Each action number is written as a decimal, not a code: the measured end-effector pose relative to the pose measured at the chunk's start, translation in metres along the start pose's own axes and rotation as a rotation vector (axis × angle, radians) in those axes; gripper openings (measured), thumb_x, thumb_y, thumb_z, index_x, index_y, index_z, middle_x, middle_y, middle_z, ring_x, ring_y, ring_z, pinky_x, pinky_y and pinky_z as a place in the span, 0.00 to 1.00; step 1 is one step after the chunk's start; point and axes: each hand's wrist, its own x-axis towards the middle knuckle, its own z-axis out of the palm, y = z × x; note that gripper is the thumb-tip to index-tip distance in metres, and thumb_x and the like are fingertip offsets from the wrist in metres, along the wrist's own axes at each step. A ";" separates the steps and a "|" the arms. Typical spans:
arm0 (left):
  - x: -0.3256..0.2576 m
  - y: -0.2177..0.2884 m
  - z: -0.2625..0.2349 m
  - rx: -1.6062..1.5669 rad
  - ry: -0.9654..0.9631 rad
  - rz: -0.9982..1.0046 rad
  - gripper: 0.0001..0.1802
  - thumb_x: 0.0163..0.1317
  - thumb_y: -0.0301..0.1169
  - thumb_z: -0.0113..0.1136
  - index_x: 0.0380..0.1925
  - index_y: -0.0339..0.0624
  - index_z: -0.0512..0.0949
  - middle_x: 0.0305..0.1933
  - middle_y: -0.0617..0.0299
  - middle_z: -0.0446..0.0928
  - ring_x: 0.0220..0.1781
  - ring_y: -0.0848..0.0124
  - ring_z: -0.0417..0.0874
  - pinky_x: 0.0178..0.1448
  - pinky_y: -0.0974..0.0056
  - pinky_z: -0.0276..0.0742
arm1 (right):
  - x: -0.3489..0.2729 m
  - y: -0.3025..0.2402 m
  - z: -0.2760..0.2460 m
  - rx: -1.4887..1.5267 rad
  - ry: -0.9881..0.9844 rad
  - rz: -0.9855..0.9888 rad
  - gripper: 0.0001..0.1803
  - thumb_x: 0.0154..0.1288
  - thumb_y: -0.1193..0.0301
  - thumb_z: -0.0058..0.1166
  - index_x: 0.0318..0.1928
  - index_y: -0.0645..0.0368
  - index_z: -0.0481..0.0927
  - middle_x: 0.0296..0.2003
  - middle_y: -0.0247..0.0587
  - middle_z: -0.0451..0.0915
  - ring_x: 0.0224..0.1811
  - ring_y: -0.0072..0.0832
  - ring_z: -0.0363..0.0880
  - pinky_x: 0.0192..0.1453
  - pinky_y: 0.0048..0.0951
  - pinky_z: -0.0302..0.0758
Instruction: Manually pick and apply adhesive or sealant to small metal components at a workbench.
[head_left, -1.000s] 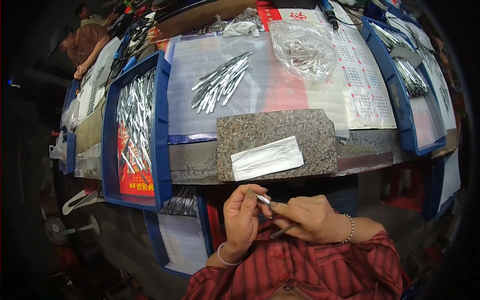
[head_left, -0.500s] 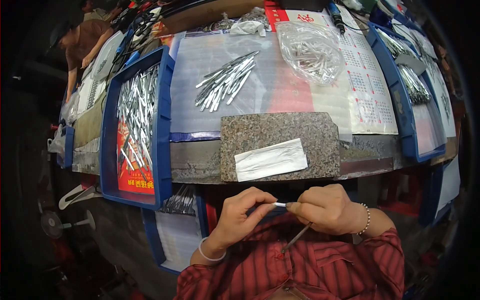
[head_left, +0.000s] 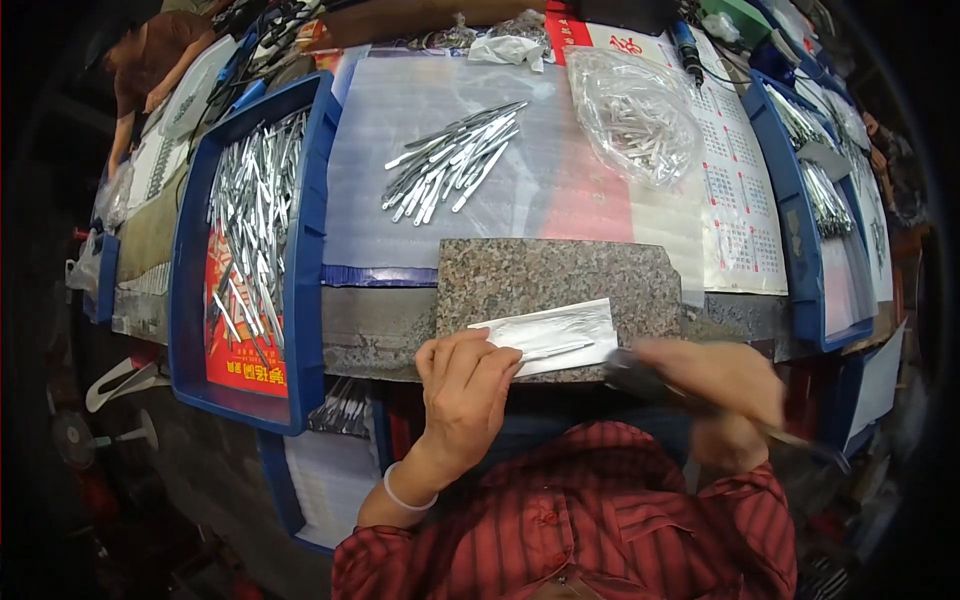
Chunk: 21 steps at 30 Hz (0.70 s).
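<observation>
Hands (head_left: 465,385) parted; left now on white sheet (head_left: 550,335).

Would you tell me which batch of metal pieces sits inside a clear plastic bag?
The batch at the upper right; the others lie loose on the sheet or in blue trays.
</observation>
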 end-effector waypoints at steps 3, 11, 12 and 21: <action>0.000 0.000 -0.001 -0.025 -0.019 0.003 0.11 0.50 0.22 0.67 0.35 0.43 0.80 0.34 0.60 0.75 0.46 0.58 0.78 0.53 0.56 0.64 | 0.003 -0.016 -0.003 0.000 0.063 -0.042 0.24 0.72 0.54 0.45 0.43 0.66 0.82 0.42 0.55 0.84 0.33 0.36 0.86 0.39 0.27 0.82; 0.003 -0.007 -0.004 -0.047 -0.044 -0.009 0.12 0.49 0.22 0.68 0.35 0.44 0.80 0.33 0.62 0.74 0.45 0.60 0.79 0.51 0.57 0.63 | 0.018 0.014 0.022 -0.061 -0.238 0.200 0.14 0.69 0.61 0.54 0.40 0.61 0.79 0.31 0.52 0.81 0.23 0.41 0.80 0.27 0.33 0.76; 0.003 -0.006 -0.003 -0.061 -0.040 0.007 0.13 0.48 0.22 0.68 0.35 0.44 0.80 0.33 0.62 0.74 0.45 0.60 0.79 0.51 0.57 0.63 | 0.021 0.007 0.014 -0.077 -0.175 0.121 0.16 0.70 0.61 0.52 0.41 0.62 0.79 0.34 0.55 0.83 0.23 0.40 0.81 0.26 0.32 0.77; 0.001 -0.012 -0.003 -0.082 -0.049 0.020 0.13 0.48 0.23 0.66 0.36 0.44 0.80 0.33 0.63 0.74 0.45 0.61 0.79 0.52 0.57 0.63 | 0.036 -0.014 0.037 0.148 -0.049 -0.191 0.23 0.75 0.55 0.44 0.40 0.66 0.78 0.42 0.68 0.82 0.15 0.26 0.76 0.16 0.26 0.71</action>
